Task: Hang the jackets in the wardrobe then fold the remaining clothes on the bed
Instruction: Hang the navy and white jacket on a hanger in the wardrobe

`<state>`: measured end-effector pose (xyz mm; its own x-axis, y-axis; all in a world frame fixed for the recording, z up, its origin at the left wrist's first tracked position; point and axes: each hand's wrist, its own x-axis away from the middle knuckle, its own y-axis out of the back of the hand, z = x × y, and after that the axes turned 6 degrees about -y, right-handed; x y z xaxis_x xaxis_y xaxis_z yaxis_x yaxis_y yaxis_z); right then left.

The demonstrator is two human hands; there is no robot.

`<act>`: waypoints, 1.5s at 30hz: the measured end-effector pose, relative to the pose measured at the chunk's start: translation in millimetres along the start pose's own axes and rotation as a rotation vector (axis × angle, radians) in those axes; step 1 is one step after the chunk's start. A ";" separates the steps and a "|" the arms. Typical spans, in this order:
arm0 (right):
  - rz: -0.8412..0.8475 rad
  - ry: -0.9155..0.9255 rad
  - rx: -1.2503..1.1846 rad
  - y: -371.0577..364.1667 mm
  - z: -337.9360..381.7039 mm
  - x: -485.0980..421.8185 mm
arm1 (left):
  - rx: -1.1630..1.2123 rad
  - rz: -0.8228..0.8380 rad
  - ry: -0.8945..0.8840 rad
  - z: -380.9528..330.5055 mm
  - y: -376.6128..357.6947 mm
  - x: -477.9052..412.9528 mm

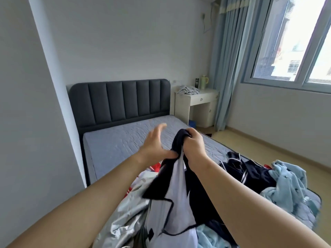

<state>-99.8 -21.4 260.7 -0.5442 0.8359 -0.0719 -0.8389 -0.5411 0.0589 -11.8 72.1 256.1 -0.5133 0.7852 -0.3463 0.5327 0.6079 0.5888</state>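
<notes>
My right hand (194,146) grips the top of a navy and white jacket (172,199) and holds it up over the bed (121,144). My left hand (155,143) is beside it with fingers spread and blurred; its thumb touches the dark fabric. Under the jacket lies a silver-grey garment (123,222). To the right are a dark navy garment with white piping (250,170) and a light blue fleece garment (290,183). A red and white piece (154,167) peeks out behind my left wrist. No wardrobe is in view.
A dark padded headboard (120,101) stands against the far wall. A white bedside table (197,104) holds crumpled cloth and a pale kettle (204,81). Blue curtains (231,65) and a window are at the right, with bare floor (259,149) alongside the bed.
</notes>
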 end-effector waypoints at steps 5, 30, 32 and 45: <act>0.079 -0.030 0.081 12.0 -7.7 1.8 | 0.169 0.281 0.131 30.5 -40.6 15.4; 0.716 0.231 0.862 7.7 -92.1 61.2 | 0.574 -0.321 0.774 41.0 -6.0 132.9; 0.760 0.235 0.989 -4.0 -91.5 67.9 | 0.630 -0.281 0.733 27.7 13.5 144.7; 0.861 0.268 0.944 -176.1 -64.5 190.9 | 0.267 -0.778 0.698 28.0 207.3 299.8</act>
<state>-56.6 227.5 172.5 -0.9768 0.1522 0.1509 0.0494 -0.5253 0.8495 -36.4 436.8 253.9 -0.9998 -0.0170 -0.0139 -0.0193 0.9836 0.1791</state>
